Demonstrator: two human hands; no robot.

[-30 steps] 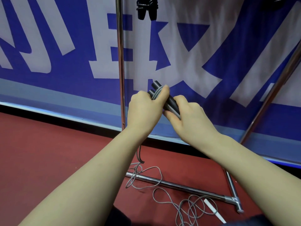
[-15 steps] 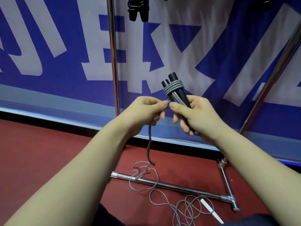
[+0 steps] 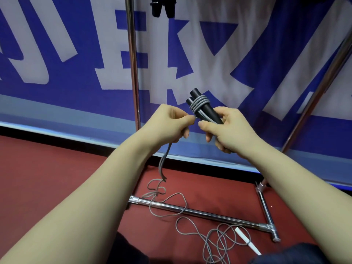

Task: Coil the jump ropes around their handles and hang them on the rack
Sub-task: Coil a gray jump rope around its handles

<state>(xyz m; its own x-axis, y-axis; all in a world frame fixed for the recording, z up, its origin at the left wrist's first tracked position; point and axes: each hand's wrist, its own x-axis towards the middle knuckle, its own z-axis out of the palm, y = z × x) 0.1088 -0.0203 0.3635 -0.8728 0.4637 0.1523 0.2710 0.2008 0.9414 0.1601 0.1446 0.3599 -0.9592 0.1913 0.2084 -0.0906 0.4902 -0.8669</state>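
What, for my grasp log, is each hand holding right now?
Left hand: closed, pinching the grey rope.
Right hand: closed round the two black handles, rope coiled near their top.

Using the rack's left upright pole (image 3: 133,73) as the reference point: the banner (image 3: 57,54) hangs right behind it. Both hands are out in front of the pole and a bit to its right, with the left hand (image 3: 171,124) closer to it and the right hand (image 3: 232,130) further right. The handles (image 3: 205,107) sit in the right hand, tips tilted up and back toward the pole. The rope (image 3: 163,164) is wrapped round them near the tips, then drops from the left hand's pinch to the floor (image 3: 47,178). There it sprawls over the floor bar (image 3: 219,218), low down in front of the pole and running off right. Another pair of hung handles (image 3: 162,6) dangles up top, just right of the pole. The other upright (image 3: 323,92) is way off right.
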